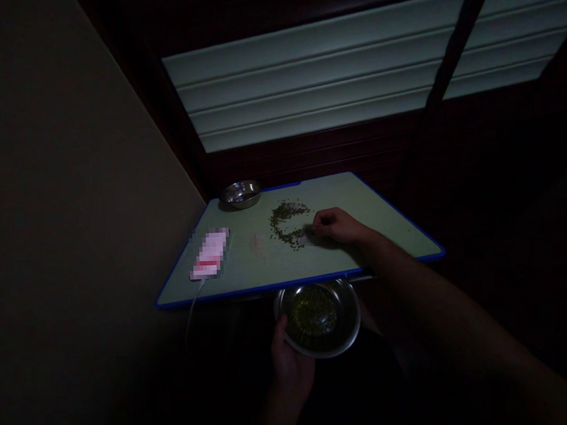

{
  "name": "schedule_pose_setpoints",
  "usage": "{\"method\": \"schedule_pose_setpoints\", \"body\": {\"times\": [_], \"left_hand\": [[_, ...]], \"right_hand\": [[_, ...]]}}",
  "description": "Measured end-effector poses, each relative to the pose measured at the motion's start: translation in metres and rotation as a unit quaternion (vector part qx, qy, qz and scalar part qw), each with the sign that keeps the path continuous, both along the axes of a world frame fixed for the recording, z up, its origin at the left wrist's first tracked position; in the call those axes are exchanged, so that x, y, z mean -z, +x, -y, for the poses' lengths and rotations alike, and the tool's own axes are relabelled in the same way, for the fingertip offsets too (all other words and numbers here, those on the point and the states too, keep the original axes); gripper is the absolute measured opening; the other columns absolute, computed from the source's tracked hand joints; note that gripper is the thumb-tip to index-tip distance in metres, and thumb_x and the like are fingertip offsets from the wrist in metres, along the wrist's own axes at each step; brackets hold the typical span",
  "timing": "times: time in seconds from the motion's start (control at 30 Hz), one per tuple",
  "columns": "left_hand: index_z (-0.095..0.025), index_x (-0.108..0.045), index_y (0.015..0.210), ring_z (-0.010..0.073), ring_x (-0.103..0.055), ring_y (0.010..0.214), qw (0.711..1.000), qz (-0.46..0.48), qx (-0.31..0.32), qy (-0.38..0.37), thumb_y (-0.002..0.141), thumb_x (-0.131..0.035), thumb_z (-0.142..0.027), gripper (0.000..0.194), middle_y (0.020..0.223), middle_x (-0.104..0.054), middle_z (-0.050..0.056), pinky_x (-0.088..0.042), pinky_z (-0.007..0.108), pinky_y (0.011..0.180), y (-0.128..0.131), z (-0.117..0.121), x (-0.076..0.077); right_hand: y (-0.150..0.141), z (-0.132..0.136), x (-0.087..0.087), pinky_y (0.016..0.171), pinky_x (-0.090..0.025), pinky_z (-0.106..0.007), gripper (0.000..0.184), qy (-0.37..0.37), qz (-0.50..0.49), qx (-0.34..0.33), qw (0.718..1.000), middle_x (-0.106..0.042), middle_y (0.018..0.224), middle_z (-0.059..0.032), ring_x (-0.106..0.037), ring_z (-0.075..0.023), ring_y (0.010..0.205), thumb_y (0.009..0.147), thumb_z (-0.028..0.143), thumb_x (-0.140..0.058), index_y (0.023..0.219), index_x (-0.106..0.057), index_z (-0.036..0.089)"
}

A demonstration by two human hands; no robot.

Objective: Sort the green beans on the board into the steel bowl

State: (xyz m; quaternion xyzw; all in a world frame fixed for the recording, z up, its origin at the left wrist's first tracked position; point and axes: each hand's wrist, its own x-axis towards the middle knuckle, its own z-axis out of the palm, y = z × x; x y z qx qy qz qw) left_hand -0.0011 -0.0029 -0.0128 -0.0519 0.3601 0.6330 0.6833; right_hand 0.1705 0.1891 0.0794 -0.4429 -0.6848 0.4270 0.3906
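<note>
Below board edge (253,290), left hand (292,364) holds bowl (345,311); right hand (336,225) clear of edges.

This looks like a room in a home: dark wood (318,154) framing pale slatted panels (316,75), a plain wall (77,151), a corded phone (210,252) and steel dish (241,195) on the blue-edged tabletop (343,189).

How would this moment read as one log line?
left hand: holds bowl; right hand: beside seeds; seeds: on table
</note>
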Motion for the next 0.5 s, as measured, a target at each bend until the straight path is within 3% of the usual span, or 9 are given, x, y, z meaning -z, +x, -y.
{"method": "schedule_pose_setpoints", "body": {"times": [0.27, 0.5], "left_hand": [[-0.023, -0.069, 0.113, 0.0259, -0.066, 0.109, 1.000, -0.026, 0.003, 0.017, 0.085, -0.058, -0.033, 0.032, 0.107, -0.075, 0.006, -0.048, 0.045, 0.100, 0.0005, 0.0006, -0.0027], [-0.021, -0.070, 0.110, 0.0275, -0.065, 0.109, 1.000, -0.018, 0.005, 0.003, 0.084, -0.060, -0.033, 0.031, 0.103, -0.076, 0.008, -0.048, 0.047, 0.100, 0.0000, 0.0002, -0.0023]], "right_hand": [[0.0001, -0.0033, 0.0033, 0.059, -0.037, -0.028, 0.014, 0.007, 0.007, 0.005, 1.000, -0.057, 0.061, -0.0009, -0.048, -0.0122, 0.058, 0.061, 0.028, -0.067, 0.062, -0.059, 0.016], [0.0005, -0.0021, 0.0011, 0.058, -0.036, -0.028, 0.012, -0.003, 0.010, -0.011, 1.000, -0.055, 0.059, 0.0007, -0.046, -0.0112, 0.058, 0.059, 0.026, -0.067, 0.060, -0.059, 0.016]]}}
